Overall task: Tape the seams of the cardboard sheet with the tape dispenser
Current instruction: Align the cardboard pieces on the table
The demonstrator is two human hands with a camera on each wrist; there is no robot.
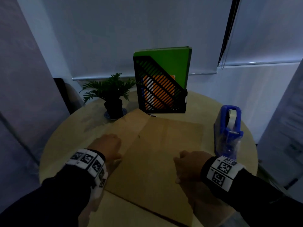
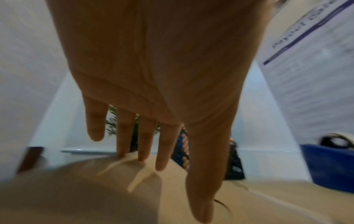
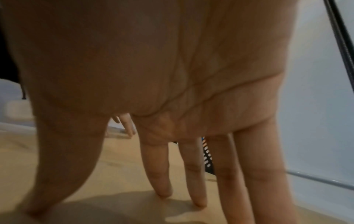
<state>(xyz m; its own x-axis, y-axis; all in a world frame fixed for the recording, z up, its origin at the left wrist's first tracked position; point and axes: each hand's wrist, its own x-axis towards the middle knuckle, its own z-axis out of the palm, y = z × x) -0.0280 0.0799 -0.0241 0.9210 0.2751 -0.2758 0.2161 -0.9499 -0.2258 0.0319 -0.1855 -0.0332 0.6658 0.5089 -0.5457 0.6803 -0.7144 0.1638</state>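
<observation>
A round pale table point(image 1: 68, 136) fills the middle of the head view. At its 12 o'clock edge stands a black slotted file holder point(image 1: 161, 89) with a green folder point(image 1: 172, 63) upright inside it and orange and white papers showing through the slots. At about 11 o'clock sits a small potted plant point(image 1: 111, 94) in a dark pot on a blue saucer. Behind them hang pale roller blinds point(image 1: 114, 38), with a dark cord point(image 1: 229, 27) at 1 o'clock.
</observation>
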